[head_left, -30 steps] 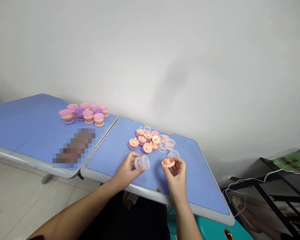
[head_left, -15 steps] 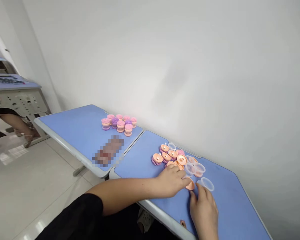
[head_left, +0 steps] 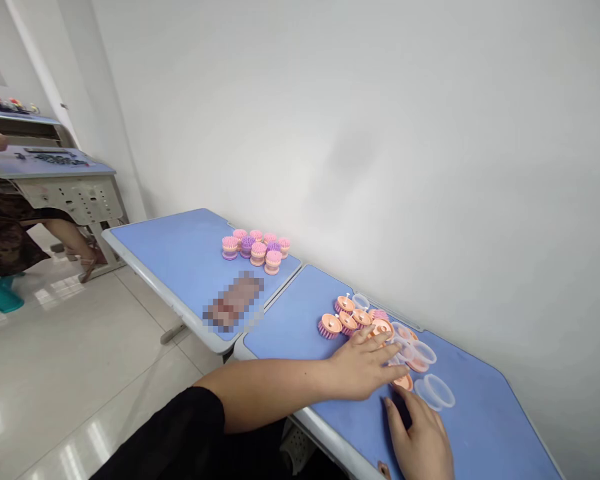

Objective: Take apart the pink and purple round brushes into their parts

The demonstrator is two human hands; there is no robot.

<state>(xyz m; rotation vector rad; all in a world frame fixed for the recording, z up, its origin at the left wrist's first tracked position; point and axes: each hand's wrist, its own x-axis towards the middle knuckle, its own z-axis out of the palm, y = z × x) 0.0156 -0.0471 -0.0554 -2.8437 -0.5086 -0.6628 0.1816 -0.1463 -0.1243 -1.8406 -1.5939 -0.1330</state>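
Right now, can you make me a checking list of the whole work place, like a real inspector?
Surface: two blue tables, side by side
Things: orange brush heads, some with screws; clear cups; pink and purple brushes on the left table
Clutter: a blurred-out patch, can't tell what
Hands: left hand spread over brush heads and cups; right hand by an orange cap, grip unclear
Cables: nothing seen
Surroundings: pale wall; person at another table
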